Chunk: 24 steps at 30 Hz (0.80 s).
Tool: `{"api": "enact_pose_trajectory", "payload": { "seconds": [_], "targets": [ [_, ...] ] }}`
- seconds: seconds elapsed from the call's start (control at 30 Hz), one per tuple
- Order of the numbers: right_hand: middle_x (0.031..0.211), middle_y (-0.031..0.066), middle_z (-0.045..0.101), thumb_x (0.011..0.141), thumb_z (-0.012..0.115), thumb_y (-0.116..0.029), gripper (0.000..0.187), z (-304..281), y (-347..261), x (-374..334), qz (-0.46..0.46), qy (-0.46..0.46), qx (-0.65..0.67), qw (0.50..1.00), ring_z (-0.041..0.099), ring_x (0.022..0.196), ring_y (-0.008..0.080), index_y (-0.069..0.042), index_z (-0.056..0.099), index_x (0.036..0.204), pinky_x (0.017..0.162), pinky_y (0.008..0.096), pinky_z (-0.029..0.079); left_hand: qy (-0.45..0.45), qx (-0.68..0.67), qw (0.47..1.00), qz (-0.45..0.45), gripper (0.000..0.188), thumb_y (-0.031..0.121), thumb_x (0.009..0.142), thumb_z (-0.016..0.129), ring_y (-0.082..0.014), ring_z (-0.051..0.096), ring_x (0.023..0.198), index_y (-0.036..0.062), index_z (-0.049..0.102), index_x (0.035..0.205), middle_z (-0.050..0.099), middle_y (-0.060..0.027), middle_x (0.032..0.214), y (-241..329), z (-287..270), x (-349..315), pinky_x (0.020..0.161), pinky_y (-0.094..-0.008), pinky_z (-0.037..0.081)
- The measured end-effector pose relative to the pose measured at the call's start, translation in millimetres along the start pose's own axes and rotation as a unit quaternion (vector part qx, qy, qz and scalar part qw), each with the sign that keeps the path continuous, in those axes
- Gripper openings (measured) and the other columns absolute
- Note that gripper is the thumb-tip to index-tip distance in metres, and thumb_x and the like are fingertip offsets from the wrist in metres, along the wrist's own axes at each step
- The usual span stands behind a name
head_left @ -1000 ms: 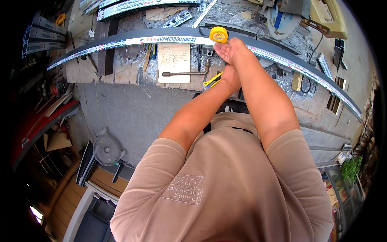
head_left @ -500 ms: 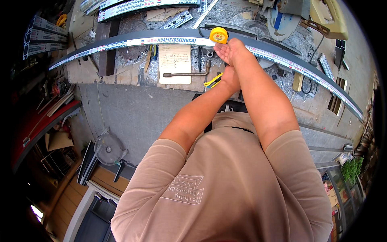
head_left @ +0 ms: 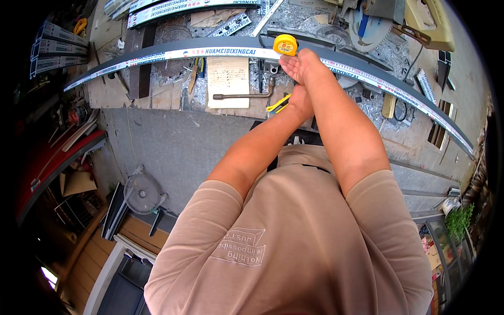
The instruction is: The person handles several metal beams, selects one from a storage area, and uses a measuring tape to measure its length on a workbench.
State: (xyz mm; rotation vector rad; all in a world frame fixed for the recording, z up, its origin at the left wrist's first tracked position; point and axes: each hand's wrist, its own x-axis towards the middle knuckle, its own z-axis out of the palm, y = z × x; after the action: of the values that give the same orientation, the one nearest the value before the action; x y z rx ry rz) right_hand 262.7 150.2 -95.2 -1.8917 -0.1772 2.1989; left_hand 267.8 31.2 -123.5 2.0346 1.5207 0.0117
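A long dark grey profile (head_left: 231, 43) with a white printed film strip spans the workbench in front of me. A yellow tape measure (head_left: 285, 45) rests on it, its blade running out to the right along the strip. My right hand (head_left: 298, 67) is just below the tape measure, against the near edge of the profile, its visible fingers loosely extended and apart. Lower down, my left hand (head_left: 300, 100) reaches in under the right wrist; its fingers are hidden there. Beside the left wrist is a yellow-and-dark hand tool (head_left: 278, 104), its kind unclear.
On the bench, a notepad (head_left: 228, 76) lies under an L-shaped socket wrench (head_left: 244, 96). Metal shavings cover much of the top. A circular saw blade (head_left: 370, 31) stands at the far right. Stacked profiles (head_left: 60, 50) are at the far left, and a fan (head_left: 143, 193) is below the bench edge.
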Motion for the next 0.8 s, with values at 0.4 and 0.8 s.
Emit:
{"api": "enact_pose_trajectory", "payload": {
  "seconds": [0.4,0.8],
  "targets": [
    [0.095,0.0164,0.076,0.107,0.031,-0.024,0.042,0,-1,-3,0.003,0.000,-0.021,1.000,0.076,0.083,0.0249,0.002,0.063,0.114,0.072,0.0362,0.064,0.147,-0.041,0.988,0.010,0.042,0.035,0.096,0.057,-0.0299,0.058,0.118,0.0121,0.055,0.130,0.058,-0.0135,0.133,-7,29,5,0.093,-0.0436,0.048],
    [0.096,0.0162,0.076,0.106,0.030,-0.025,0.044,-2,0,-2,-0.005,-0.010,-0.025,1.000,0.076,0.082,0.0250,0.002,0.064,0.115,0.069,0.0359,0.063,0.297,0.039,0.953,0.051,0.026,0.033,0.089,0.066,-0.0259,0.076,0.092,0.0170,0.073,0.108,0.077,-0.0089,0.107,-10,41,9,0.068,-0.0425,0.060]
  ]
}}
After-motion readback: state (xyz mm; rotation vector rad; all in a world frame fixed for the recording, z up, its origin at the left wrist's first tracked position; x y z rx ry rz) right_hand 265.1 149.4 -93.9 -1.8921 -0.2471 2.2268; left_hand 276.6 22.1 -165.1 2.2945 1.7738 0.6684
